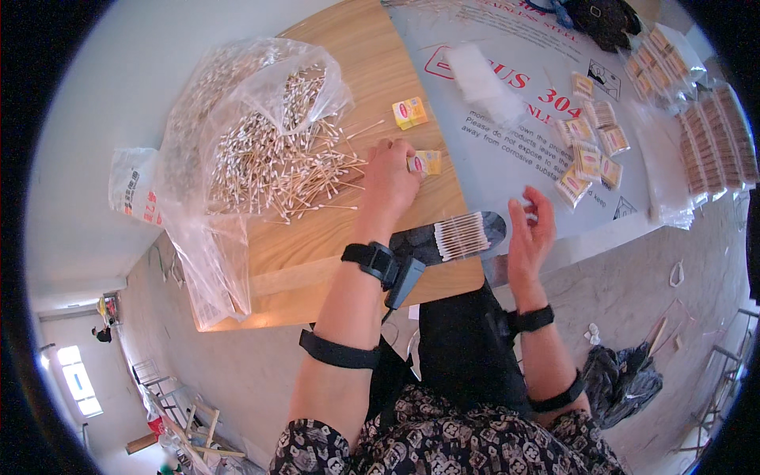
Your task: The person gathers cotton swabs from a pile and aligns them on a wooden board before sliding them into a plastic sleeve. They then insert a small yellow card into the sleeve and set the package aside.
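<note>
My left hand is over the wooden table with its fingers curled in. It is at the left edge of a small stack of yellow cards, and what its fingertips grip, if anything, is hidden. My right hand is raised at the table's right side, with fingers loosely bent, thumb apart and nothing seen in it. Between the hands, a flat row of cotton swabs lies across a dark oval pad. Another stack of yellow cards lies beyond my left hand.
Loose cotton swabs spill from a clear plastic bag at left. On the grey printed sheet at right are small packed swab packets, clear bags and larger bundles of packets. A black bag lies on the floor.
</note>
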{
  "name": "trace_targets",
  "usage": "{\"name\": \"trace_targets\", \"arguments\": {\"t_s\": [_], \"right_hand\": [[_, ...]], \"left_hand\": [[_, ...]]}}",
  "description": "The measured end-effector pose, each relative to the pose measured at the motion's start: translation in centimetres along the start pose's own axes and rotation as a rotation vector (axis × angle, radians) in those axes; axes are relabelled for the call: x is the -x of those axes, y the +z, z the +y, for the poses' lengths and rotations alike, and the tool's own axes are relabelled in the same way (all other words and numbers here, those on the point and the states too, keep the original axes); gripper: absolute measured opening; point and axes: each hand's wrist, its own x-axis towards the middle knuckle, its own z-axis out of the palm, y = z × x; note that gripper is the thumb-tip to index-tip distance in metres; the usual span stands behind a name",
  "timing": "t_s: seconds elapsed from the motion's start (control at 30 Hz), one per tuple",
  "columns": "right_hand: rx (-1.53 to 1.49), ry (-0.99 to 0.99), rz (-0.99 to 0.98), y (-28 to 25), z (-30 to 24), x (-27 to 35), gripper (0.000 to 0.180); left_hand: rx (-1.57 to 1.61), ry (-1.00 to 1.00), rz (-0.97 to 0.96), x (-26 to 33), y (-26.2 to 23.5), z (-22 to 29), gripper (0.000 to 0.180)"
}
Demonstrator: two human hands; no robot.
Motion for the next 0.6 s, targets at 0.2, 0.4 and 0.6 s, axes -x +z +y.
{"name": "trace_targets", "arguments": {"t_s": [0.2, 0.4, 0.6], "right_hand": [[0.334, -0.325, -0.45, 3.4, -1.9, -5.2, 0.022], [0.692, -0.087, -0.716, 5.8, -2.5, -5.9, 0.023], [0.537, -0.137, -0.664, 6.5, -0.1, -5.8, 0.018]], "left_hand": [[0.014, 0.068, -0.002, 1.8, 0.4, 2.7, 0.026], [0.026, 0.18, -0.006, 3.2, 0.8, 2.2, 0.025], [0.173, 0.125, 0.126, 3.0, 2.6, 1.4, 0.025]]}}
